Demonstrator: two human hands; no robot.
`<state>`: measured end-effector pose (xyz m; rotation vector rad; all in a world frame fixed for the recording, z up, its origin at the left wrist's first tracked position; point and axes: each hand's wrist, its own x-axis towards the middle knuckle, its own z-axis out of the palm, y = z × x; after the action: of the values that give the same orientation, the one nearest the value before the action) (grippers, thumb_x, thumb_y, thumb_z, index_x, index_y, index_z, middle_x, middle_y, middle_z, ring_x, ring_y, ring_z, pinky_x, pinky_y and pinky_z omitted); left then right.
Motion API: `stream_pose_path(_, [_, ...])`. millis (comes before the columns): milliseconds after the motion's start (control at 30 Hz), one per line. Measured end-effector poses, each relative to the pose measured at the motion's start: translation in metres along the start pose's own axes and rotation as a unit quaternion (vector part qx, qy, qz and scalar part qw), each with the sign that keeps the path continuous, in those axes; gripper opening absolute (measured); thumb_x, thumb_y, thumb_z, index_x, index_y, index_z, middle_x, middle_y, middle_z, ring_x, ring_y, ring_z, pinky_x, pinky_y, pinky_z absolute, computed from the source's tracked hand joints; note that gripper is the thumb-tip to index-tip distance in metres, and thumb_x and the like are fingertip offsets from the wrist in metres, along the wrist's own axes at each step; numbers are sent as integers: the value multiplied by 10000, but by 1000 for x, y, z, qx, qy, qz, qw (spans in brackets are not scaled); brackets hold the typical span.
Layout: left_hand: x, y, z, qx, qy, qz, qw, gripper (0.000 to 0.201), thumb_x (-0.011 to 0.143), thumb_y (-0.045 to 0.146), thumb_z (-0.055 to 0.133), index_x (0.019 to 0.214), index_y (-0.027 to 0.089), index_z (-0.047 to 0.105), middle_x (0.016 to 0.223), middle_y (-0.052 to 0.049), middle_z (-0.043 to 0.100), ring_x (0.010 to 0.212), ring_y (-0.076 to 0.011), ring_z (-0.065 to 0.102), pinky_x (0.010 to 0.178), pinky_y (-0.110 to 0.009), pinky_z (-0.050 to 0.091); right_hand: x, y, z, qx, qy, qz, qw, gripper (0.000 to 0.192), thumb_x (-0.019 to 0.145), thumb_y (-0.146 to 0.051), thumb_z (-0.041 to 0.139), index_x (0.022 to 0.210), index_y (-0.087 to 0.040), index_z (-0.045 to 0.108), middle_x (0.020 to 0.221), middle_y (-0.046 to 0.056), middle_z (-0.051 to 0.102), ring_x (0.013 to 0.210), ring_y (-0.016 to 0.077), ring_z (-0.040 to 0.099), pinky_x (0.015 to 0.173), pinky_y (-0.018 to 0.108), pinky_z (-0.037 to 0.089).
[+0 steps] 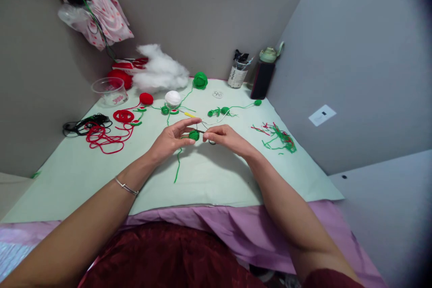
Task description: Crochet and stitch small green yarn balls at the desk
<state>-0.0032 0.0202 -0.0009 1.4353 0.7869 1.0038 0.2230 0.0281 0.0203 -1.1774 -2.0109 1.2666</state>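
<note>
My left hand (pixel 170 138) pinches a small green crocheted piece (pixel 193 135) over the middle of the pale green table (pixel 84 175). A green yarn tail (pixel 177 167) hangs from the piece down onto the table. My right hand (pixel 224 137) holds a thin dark crochet hook (pixel 201 131) whose tip meets the green piece. A silver bangle (pixel 126 186) circles my left wrist.
Behind the hands lie green crocheted bits (pixel 219 111), a white yarn ball (pixel 173 97), a green yarn ball (pixel 200 80), red yarn (pixel 101 137), white stuffing (pixel 160 72) and a clear plastic bowl (pixel 110 90). Yarn scraps (pixel 280 137) lie right. A pen cup (pixel 238 73) and bottle (pixel 263 76) stand at the back.
</note>
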Motion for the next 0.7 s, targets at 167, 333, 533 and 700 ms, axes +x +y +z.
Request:
stream_pose_path(167, [0,-2,-1,-16,-7,-5,1000,605,735,258,826,1317,297,666,1491,-81,559,1177,-253,606,930,-346,517,-6,-2,-13,8,8,-25,1000,440,906,-577,573,845,-155,681,732,-16,463,677,113,357,611,258,269])
stream_pose_path(333, [1,-4,-3,-11,-19,-4,1000,610,753,237,803,1339,311,649,1522,-78,523,1173,-239,591,944,-365,510,-15,1,-41,-3,77,12,997,471,897,-620,565,955,-172,699,669,-31,400,624,115,329,574,259,259])
stream_pose_path(533, [2,-7,-4,-5,10,-18,1000,647,723,241,831,1341,288,646,1497,-104,554,1193,-239,585,1057,-408,442,-16,22,-56,-294,289,87,907,280,895,-429,606,1005,-193,708,917,75,642,820,201,547,691,288,357])
stream_pose_path(700, [2,-4,-4,-7,6,-30,1000,704,717,254,832,1383,282,603,1461,-122,575,1196,-244,591,1057,-413,444,-8,25,-41,-344,192,17,919,211,931,-250,529,940,-217,737,1024,66,711,906,206,617,778,297,396])
